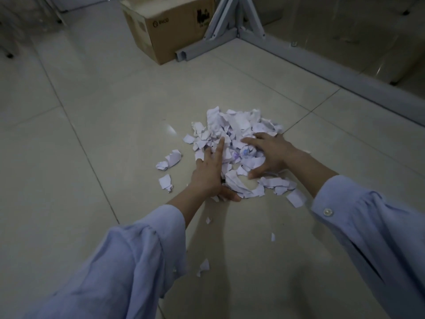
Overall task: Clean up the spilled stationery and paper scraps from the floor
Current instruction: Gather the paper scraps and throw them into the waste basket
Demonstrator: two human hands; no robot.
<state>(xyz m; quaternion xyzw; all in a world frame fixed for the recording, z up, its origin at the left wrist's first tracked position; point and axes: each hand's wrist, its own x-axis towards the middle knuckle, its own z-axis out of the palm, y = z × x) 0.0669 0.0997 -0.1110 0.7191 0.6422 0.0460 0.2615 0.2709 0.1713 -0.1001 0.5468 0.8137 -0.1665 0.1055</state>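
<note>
Paper scraps (pixel 236 127) lie heaped between the left hand (pixel 208 173) and right hand (pixel 271 153), both spread.

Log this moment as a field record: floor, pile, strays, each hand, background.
floor: glossy pale tiled floor
pile: heap of torn white paper scraps on the floor, ahead of the person
strays: crumpled white scrap left of the heap; small white bits nearer the person
left hand: fingers straight, pressed against the heap's left edge
right hand: fingers spread, resting on top of the heap
background: brown cardboard box beside a white metal frame
</note>
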